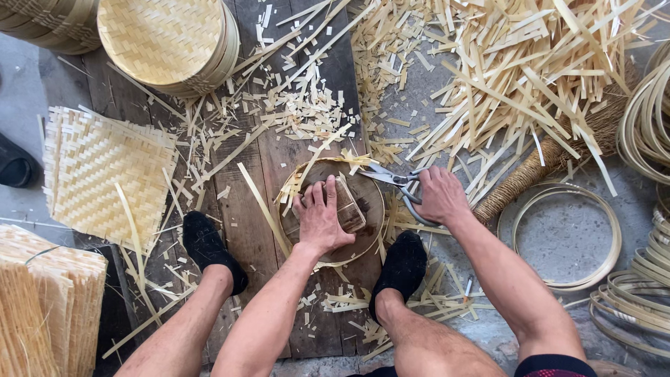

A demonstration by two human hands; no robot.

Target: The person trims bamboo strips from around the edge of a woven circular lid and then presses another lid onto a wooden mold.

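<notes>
Nearest the camera, two bare legs bend outward, with black-socked feet (209,248) planted on a dark plank (241,209) on either side of the work. Between them the left forearm runs straight up from the bottom edge; the left hand (319,218) lies flat, palm down, fingers together and pointing away, pressing a small block (349,206) onto a round mat (333,209) ringed by a hoop. The left grip is flattened on the block, not curled around anything. The right forearm comes in at a slant from the lower right; the right hand (438,197) is wrapped around the handles of scissors (394,180), whose blades point left and meet the mat's upper right rim.

The mat sits at the plank's middle, just between the feet, with little bare room around it: cut strips (516,77) lie thick beyond and to the right. A loose ring (567,234) lies on the concrete to the right, coiled hoops (638,293) at the frame's right edge. To the left lies a square woven sheet (105,171); farther off, at the top left, stands a stack of round trays (167,42).
</notes>
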